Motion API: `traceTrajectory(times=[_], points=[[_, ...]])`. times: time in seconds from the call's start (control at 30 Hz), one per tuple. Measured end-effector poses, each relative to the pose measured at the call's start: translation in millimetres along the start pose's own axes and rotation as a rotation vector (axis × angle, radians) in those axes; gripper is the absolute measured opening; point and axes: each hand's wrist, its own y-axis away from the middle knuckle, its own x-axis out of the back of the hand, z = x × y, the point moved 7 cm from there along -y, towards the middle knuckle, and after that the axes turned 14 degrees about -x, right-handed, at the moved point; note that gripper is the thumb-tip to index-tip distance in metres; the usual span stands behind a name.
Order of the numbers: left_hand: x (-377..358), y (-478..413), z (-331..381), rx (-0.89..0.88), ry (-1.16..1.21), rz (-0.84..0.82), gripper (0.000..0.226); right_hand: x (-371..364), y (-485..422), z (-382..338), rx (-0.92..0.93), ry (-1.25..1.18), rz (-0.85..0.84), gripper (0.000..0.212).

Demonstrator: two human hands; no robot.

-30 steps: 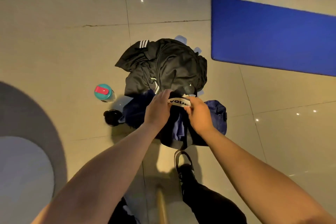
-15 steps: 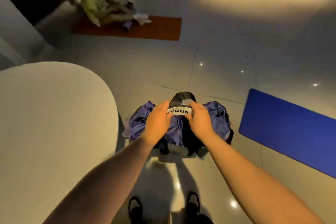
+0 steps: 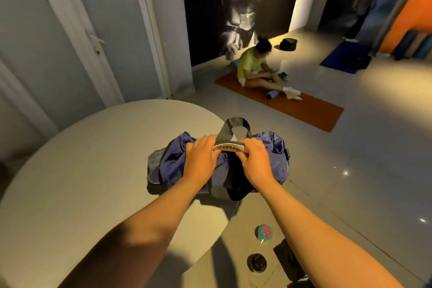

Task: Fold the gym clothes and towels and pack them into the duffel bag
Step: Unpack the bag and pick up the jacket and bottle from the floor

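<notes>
A blue-purple duffel bag [image 3: 273, 159] sits at the edge of a round grey table [image 3: 81, 170], partly over the rim. My left hand [image 3: 201, 159] and my right hand [image 3: 254, 159] both grip its handle wrap [image 3: 228, 147], a grey band with white lettering. A second dark strap loop [image 3: 236, 124] stands up behind the hands. Dark cloth [image 3: 236, 192] shows at the bag's near side. A corner of the black clothes [image 3: 289, 262] lies on the floor at the bottom right, mostly hidden by my right forearm.
On the floor below the table edge stand a teal bottle with a red lid [image 3: 263, 232] and a black round object [image 3: 256, 263]. A person sits on an orange mat [image 3: 311, 110] ahead. A blue mat [image 3: 346, 61] lies far right, doors on the left.
The bag has been lifted from the floor and now rests on the round table's edge, both hands still on the handle. The view has swung up toward the room.
</notes>
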Motion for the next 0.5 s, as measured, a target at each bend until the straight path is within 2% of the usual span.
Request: traceTrajectory(times=[0.1, 0.2, 0.33, 0.4, 0.5], points=[[8, 45, -66, 0.136, -0.036, -0.052, 0.03, -80, 8, -30, 0.023, -0.011, -0.193, 0.018], [4, 108, -130, 0.302, -0.143, -0.18, 0.034, -158, 31, -52, 0.008, -0.032, -0.423, 0.019], [-7, 188, -182, 0.496, -0.083, -0.185, 0.044, -237, 72, -61, 0.007, 0.055, -0.721, 0.031], [-10, 212, -194, 0.641, 0.003, -0.209, 0.051, -257, 84, -56, -0.005, 0.073, -0.751, 0.035], [-13, 227, -205, 0.694, 0.063, -0.154, 0.061, -273, 87, -37, -0.097, 0.148, -0.685, 0.044]])
